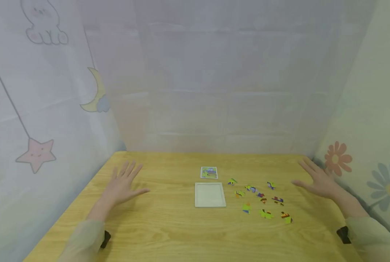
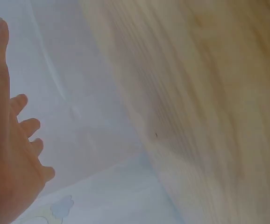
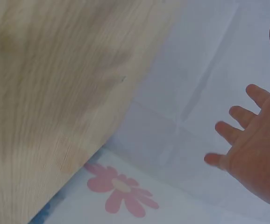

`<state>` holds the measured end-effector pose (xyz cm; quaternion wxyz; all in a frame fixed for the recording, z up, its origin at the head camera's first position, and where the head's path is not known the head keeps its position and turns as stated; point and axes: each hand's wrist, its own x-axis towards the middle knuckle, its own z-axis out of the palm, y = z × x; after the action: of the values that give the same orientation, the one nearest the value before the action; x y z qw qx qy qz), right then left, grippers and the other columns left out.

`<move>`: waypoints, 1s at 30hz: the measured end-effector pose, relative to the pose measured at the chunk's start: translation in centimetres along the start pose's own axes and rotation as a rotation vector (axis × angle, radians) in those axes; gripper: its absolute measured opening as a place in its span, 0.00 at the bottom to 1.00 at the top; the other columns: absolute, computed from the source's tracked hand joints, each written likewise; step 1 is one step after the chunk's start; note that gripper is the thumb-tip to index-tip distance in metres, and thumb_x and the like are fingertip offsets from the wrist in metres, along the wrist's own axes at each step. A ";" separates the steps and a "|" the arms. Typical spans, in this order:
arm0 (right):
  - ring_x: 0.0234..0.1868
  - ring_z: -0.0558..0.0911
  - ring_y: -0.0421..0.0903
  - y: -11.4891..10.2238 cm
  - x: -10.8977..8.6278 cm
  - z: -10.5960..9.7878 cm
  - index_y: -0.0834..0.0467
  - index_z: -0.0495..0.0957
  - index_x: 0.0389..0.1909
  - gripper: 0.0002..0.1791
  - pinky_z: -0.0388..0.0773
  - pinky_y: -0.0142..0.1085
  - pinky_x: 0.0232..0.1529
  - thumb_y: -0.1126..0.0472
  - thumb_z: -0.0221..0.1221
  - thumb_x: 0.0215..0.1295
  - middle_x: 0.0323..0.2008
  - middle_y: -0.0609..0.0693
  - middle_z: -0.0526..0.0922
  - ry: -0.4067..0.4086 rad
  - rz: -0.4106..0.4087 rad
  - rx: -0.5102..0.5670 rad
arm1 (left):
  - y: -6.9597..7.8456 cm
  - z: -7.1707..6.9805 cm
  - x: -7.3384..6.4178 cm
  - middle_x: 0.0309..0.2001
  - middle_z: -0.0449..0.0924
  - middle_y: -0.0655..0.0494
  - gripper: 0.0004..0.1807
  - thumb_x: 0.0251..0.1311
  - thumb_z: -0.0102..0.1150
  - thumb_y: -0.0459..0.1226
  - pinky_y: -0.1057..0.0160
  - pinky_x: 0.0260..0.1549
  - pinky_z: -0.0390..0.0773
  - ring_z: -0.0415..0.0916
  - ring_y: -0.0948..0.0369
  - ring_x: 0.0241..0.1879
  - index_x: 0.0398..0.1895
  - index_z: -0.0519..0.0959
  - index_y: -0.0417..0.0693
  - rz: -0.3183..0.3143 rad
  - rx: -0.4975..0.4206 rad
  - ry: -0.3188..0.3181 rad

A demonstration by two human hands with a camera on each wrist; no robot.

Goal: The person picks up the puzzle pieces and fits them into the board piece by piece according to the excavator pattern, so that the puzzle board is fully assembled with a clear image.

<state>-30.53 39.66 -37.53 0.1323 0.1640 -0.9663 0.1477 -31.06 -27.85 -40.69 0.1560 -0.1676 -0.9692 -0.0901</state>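
From the head view I read a small cloth-walled booth, whether in a home or a studio I can't tell; a creased pale sheet (image 1: 214, 72) hangs at twelve o'clock; a pink star (image 1: 36, 155) at nine and yellow moon (image 1: 99, 87) at ten look nursery-like; a red flower (image 1: 335, 159) decorates three; a wood-grain counter (image 1: 168, 233) spans six.

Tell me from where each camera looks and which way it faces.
Head: on the head, facing forward and down to table, tray and puzzle pieces; left hand, right hand and sleeves show.
Left wrist: worn there, facing along that hand to table and cloth; only that hand shows.
Right wrist: likewise, along the right hand to table and cloth; only it shows.
Shared: head and right wrist show the reddish flower.
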 end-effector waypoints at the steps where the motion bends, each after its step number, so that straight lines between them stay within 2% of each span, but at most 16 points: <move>1: 0.63 0.54 0.77 -0.1 0.3 0.0 0.59 0.49 0.73 0.46 0.48 0.76 0.53 0.44 0.59 0.61 0.71 0.69 0.46 -0.005 -0.007 0.028 | 0.2 0.0 0.2 0.73 0.45 0.39 0.53 0.51 0.52 0.68 0.35 0.67 0.35 0.36 0.40 0.72 0.73 0.51 0.49 -0.004 -0.029 -0.001; 5: 0.64 0.57 0.73 -1.0 1.6 0.4 0.62 0.53 0.71 0.43 0.60 0.68 0.54 0.43 0.58 0.63 0.68 0.71 0.55 -0.039 -0.028 0.095 | 1.0 0.2 0.9 0.71 0.52 0.37 0.48 0.54 0.53 0.65 0.37 0.67 0.47 0.44 0.38 0.70 0.71 0.58 0.45 -0.023 -0.145 0.009; 12: 0.64 0.61 0.70 -3.6 3.1 0.7 0.63 0.59 0.68 0.40 0.63 0.66 0.56 0.42 0.54 0.65 0.66 0.68 0.62 -0.088 -0.024 0.141 | 2.4 0.8 2.2 0.69 0.58 0.40 0.42 0.58 0.54 0.61 0.37 0.64 0.56 0.54 0.41 0.68 0.69 0.61 0.45 -0.059 -0.360 -0.022; 16: 0.64 0.62 0.68 -4.6 3.8 1.2 0.62 0.60 0.68 0.38 0.63 0.65 0.57 0.42 0.53 0.66 0.66 0.67 0.63 -0.083 -0.030 0.173 | 3.5 1.8 3.3 0.69 0.60 0.44 0.43 0.56 0.53 0.62 0.39 0.64 0.59 0.56 0.43 0.68 0.70 0.60 0.49 -0.057 -0.458 -0.049; 21: 0.64 0.63 0.68 -5.4 4.2 2.2 0.63 0.61 0.67 0.37 0.63 0.64 0.58 0.44 0.54 0.66 0.65 0.66 0.65 -0.056 -0.031 0.208 | 5.4 2.8 4.3 0.69 0.60 0.47 0.43 0.55 0.54 0.62 0.40 0.63 0.61 0.57 0.44 0.68 0.70 0.60 0.53 -0.025 -0.490 -0.096; 26: 0.61 0.67 0.68 -6.4 5.0 3.5 0.63 0.63 0.66 0.36 0.68 0.63 0.55 0.43 0.53 0.66 0.63 0.67 0.67 -0.026 -0.022 0.196 | 6.9 3.0 4.9 0.68 0.62 0.48 0.41 0.56 0.58 0.58 0.42 0.64 0.61 0.58 0.46 0.68 0.69 0.61 0.50 -0.008 -0.488 -0.101; 30: 0.61 0.68 0.67 -7.3 5.6 4.4 0.63 0.63 0.66 0.35 0.69 0.61 0.55 0.44 0.54 0.66 0.63 0.66 0.68 -0.024 -0.026 0.248 | 7.5 3.2 5.3 0.68 0.63 0.48 0.39 0.57 0.58 0.57 0.44 0.64 0.62 0.60 0.47 0.67 0.69 0.62 0.51 -0.001 -0.461 -0.114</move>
<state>-33.97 30.04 -38.10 0.1015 0.1934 -0.9400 0.2622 -33.98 -18.58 -40.99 0.0587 -0.2031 -0.9304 -0.2994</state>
